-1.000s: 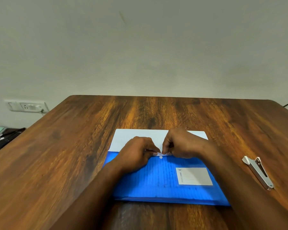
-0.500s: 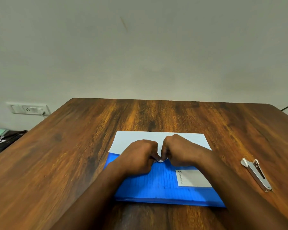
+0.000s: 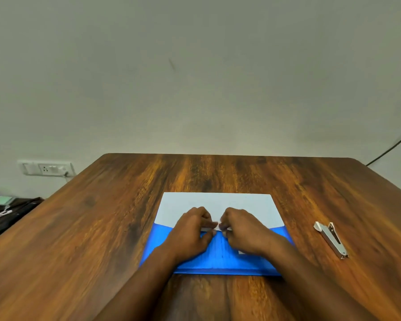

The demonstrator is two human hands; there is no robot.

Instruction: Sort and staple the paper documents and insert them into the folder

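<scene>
Centrally, both hands met at the mouth of the folder. Left hand (image 3: pixel 191 230), fingers curled, pinched a small white tab or clasp piece against its thumb; right hand (image 3: pixel 242 230), likewise curled, pinched the matching bit just beside it. What the white piece was could not be made out, possibly a button closure.

Under the hands lay the flat blue ribbed plastic folder (image 3: pixel 218 258), near edge toward the person, on the brown wood-grain table (image 3: pixel 102 228). A white rectangular paper sheet or flap (image 3: pixel 218 201) projected from beyond the folder's far edge; whether it was a document or the folder's own flap could not be told. A corner of a white label (image 3: pixel 241 252) peeked out beside the right wrist.

Small silver metal stapler (image 3: pixel 331 239) lay well apart to the right, untouched.

Judgement: stapling looked done; the step in hand was working the folder's fastening. Next move likely calls for a steady two-finger pull or press at the clasp, keeping the folder flat.
</scene>
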